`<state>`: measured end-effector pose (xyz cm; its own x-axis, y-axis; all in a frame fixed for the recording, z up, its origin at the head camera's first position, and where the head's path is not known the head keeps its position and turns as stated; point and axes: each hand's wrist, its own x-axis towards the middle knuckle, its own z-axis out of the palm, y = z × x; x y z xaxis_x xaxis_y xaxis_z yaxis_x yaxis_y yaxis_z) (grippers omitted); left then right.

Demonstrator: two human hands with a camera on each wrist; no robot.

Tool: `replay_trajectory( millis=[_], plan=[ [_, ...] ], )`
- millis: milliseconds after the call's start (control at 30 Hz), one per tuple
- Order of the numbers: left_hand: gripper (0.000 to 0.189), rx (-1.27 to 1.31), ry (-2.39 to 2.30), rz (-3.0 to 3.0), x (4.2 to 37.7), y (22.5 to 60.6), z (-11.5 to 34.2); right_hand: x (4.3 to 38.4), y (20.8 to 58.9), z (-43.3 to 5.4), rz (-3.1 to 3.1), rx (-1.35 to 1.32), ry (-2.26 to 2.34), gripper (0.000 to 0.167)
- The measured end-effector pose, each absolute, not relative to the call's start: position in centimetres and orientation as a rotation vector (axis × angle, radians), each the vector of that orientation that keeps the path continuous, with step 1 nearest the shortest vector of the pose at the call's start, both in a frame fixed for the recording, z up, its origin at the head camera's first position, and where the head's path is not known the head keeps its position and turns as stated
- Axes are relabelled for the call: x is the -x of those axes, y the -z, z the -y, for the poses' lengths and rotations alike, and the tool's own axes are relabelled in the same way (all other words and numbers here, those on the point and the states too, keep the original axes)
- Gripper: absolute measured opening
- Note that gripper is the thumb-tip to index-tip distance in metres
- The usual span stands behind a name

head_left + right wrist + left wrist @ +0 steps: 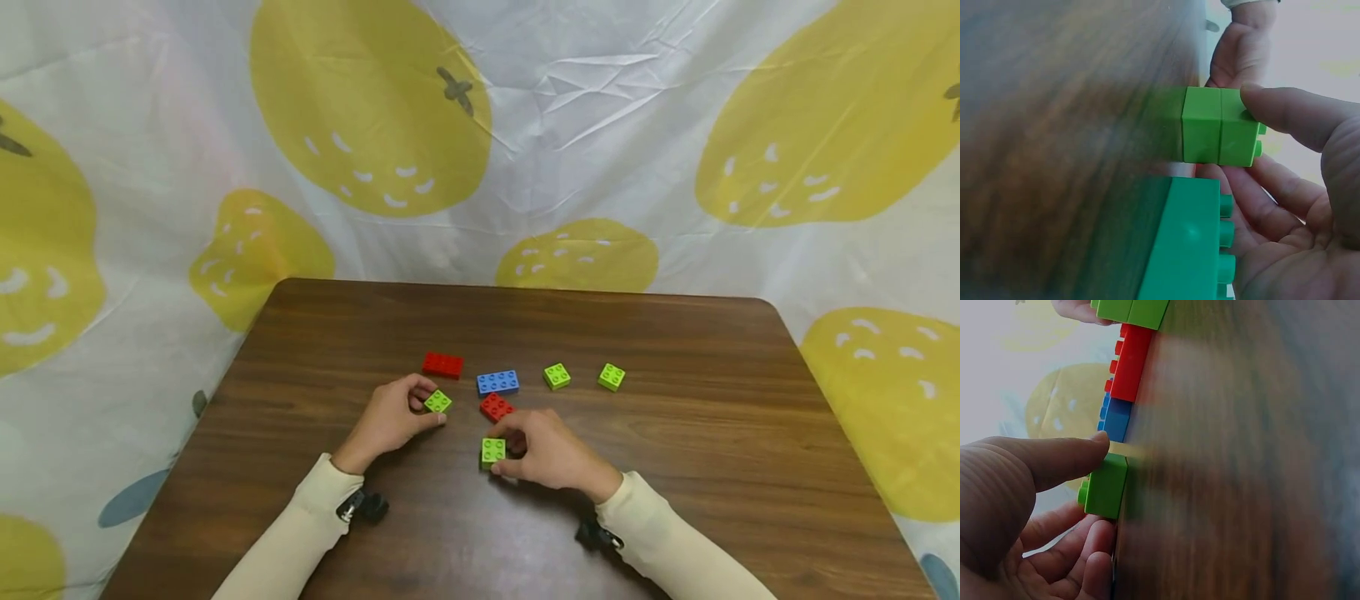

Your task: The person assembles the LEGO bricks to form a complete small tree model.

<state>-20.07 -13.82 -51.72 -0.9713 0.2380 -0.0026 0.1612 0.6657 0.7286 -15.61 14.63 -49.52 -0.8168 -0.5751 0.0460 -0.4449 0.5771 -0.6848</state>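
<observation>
My left hand (390, 418) pinches a lime green toy brick (438, 402) with two-by-two studs between thumb and fingers. In the left wrist view this green brick (1107, 487) is close to the tabletop. To its right, my right hand (551, 450) holds a stack of two lime green bricks (492, 451); the seam between them shows in the right wrist view, thumb on the upper brick (1238, 128). Just beyond the right fingers lies a red brick (495, 407), partly covered by them. Behind that is a blue brick (498, 382), and another red brick (442, 365) sits beyond my left fingers.
Two more lime green bricks (557, 376) (611, 377) lie apart toward the right. A teal-green studded brick (1188, 237) stands near my right palm, hidden in the head view. The brown wooden table (697, 400) ends at a patterned cloth (585, 150) behind.
</observation>
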Motion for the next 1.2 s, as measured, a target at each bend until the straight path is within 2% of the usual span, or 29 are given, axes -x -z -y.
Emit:
replay_trajectory(
  millis=[633, 1200],
  plan=[
    [0.035, -0.342, -1.258, -2.774, 19.7, 51.7, 13.6, 15.9, 50.1, -15.2, -2.568, 0.792, 1.178, 0.032],
    [0.036, -0.560, -1.388, -2.580, 17.3, 49.2, 11.6, 16.3, 50.2, -15.2, -2.537, 0.771, 1.149, 0.032]
  ],
)
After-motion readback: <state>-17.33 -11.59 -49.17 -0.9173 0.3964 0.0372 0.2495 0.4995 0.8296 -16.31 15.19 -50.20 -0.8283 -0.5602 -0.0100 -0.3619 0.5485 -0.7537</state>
